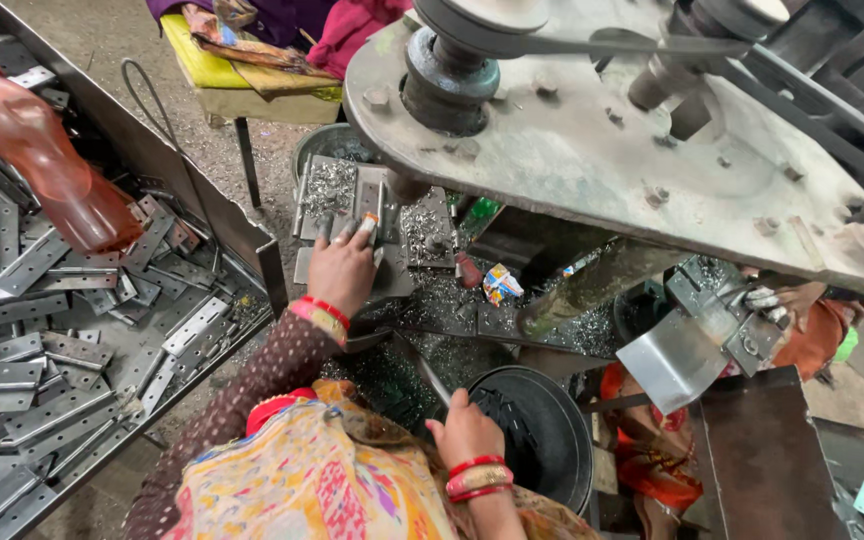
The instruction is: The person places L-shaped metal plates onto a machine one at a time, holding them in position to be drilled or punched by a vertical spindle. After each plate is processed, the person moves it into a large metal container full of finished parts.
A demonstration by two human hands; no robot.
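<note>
- Metal plate [377,200] lies on the small work block under the grey machine deck, in the middle of the scene, with the left hand [342,268] pressed on its near edge
- Left hand fingers [337,232] are spread flat and slightly apart on the plate, wearing cloth tips; a red and gold bangle [320,317] sits at the wrist
- Right hand [465,430] is nearer, closed around a thin metal rod [434,382] that slants up and left from the fist; 2 or more red bangles [479,478] circle that wrist
- Just right of the right hand stands a round dark bucket [562,440], its inside too dark to read
- Silvery metal shavings [330,185] lie heaped on and around the work block
- Above, the machine deck [592,150] carries a pulley [450,70] and a belt [592,44]
- To the left, a large metal tray [167,160] holds many flat grey strips with punched holes [32,262]
- An orange plastic bottle [42,150] lies tilted over the tray at far left
- At the right, another person's hand [797,297] rests by a metal bracket [717,310]
</note>
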